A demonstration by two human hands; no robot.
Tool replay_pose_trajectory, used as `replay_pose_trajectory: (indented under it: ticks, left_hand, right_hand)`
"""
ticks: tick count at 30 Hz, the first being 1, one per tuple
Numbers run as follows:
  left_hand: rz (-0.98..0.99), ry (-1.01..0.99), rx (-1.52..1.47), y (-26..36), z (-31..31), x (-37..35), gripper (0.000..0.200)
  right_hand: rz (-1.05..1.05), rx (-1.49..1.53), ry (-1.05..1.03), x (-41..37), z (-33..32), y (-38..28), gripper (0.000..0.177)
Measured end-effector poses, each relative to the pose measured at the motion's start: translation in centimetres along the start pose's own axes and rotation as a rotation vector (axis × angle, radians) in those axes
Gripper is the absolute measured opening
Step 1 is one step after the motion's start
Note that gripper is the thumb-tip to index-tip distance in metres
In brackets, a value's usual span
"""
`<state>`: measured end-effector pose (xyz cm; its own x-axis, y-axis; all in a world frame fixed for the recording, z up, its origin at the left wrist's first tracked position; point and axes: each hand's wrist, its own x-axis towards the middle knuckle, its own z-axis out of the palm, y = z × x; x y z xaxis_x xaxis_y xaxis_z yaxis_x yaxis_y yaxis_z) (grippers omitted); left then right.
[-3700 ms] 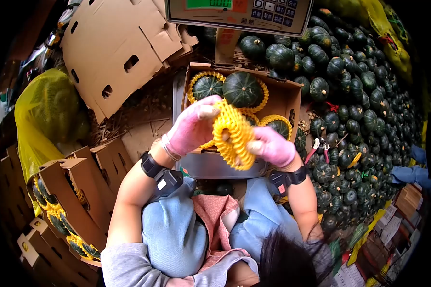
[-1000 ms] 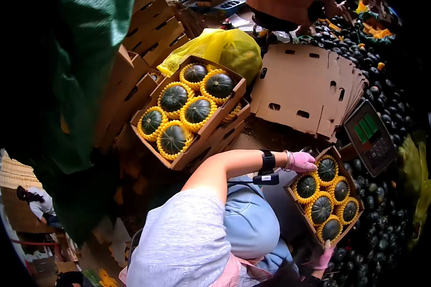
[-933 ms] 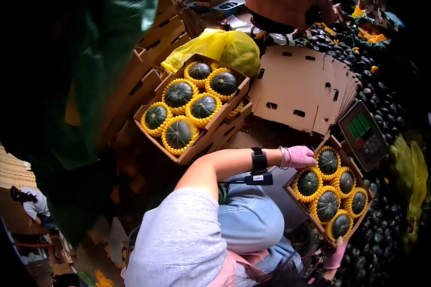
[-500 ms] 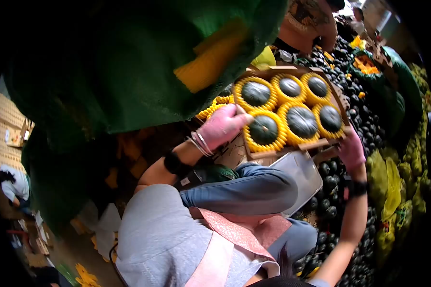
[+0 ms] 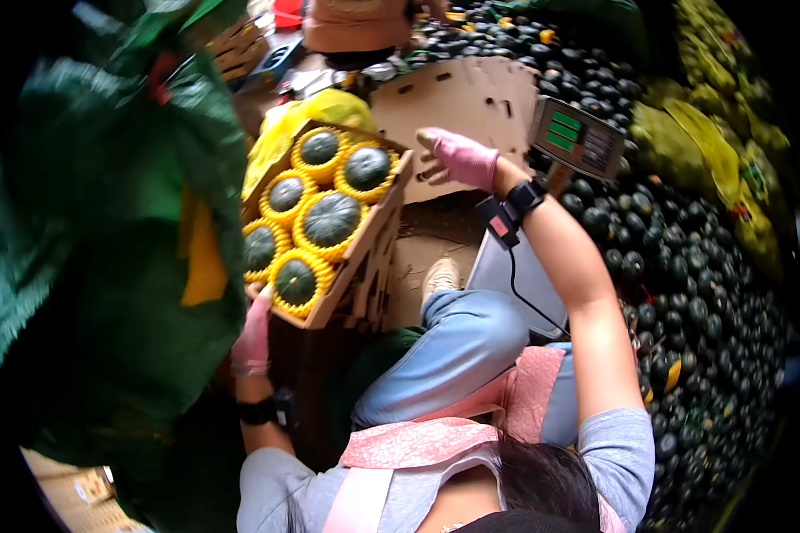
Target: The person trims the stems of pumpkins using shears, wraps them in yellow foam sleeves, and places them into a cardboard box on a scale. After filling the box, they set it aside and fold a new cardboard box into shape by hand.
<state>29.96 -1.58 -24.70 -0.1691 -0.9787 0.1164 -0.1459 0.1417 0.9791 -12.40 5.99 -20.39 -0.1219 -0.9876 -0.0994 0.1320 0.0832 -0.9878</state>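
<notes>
An open cardboard box (image 5: 364, 250) sits tilted at centre left, apparently on a stack of similar cartons. Inside are several dark green pumpkins (image 5: 332, 219), each in a yellow foam net (image 5: 300, 230). My left hand (image 5: 253, 332), in a pink glove, grips the box's near left corner, its thumb over the rim; the other fingers are partly hidden. To the right of the box, my right hand (image 5: 460, 160), also gloved in pink, is apart from it with its fingers spread and nothing in them.
A scale display (image 5: 571, 138) stands right of my right hand, above its metal platform (image 5: 517, 282). A large cardboard sheet (image 5: 458, 98) lies beyond. Loose pumpkins (image 5: 684, 302) cover the right side. Green sacking (image 5: 124, 249) hangs at left; another person (image 5: 357, 25) is at the back.
The filled box has gone from the scale platform area to the left onto the cartons. My right hand has let go of it, while my left hand now holds its near corner. The view has turned.
</notes>
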Motion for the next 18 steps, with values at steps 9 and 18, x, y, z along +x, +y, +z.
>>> replay_pose_trajectory:
  ticks: [9, 18]
  left_hand:
    - [0.975, -0.193, 0.398, 12.4, 11.1, -9.8, 0.005]
    - [0.667, -0.855, 1.014, -4.2, 41.3, 3.1, 0.089]
  right_hand:
    - [-0.511, -0.414, 0.555, -35.5, -17.7, -19.7, 0.058]
    - [0.003, -0.090, 1.528, -67.1, -12.2, 2.0, 0.056]
